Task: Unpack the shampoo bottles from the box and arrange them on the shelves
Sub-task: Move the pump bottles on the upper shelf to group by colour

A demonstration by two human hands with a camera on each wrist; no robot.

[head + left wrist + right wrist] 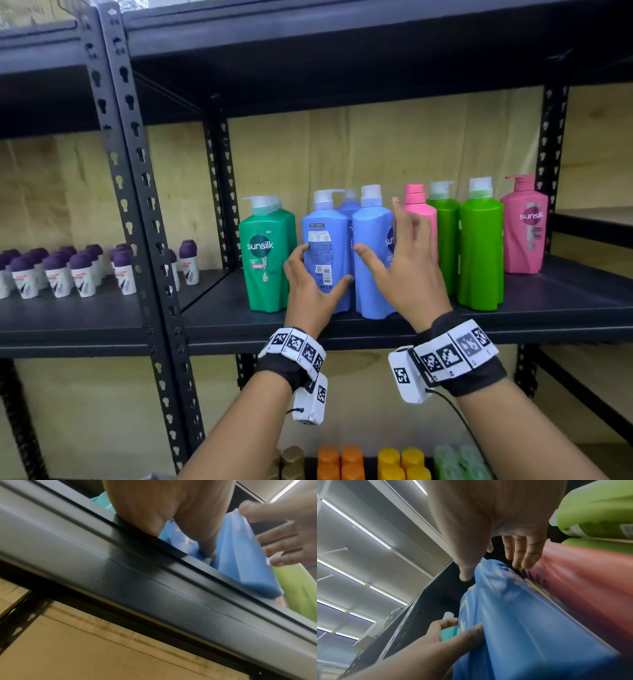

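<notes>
Shampoo bottles stand in a row on the black shelf (219, 318): dark green (263, 253), blue, pink (420, 212), lime green (479, 246) and another pink (524, 226). My left hand (325, 265) grips the left blue bottle (323, 229) low down, fingers on its left edge, thumb on the right, back label facing me. My right hand (378, 228) is open around the right blue bottle (371, 267): thumb on its left edge, fingers spread before the pink one. In the right wrist view the right hand's fingers (520, 555) lie straight beside the blue bottle (530, 628). No box shows.
Small purple-capped roll-ons (54, 270) fill the neighbouring shelf on the left, past the perforated upright (137, 205). Orange and yellow caps (342, 462) show on the shelf below. An upper shelf board (308, 44) hangs above the bottles. Bare shelf lies left of the dark green bottle.
</notes>
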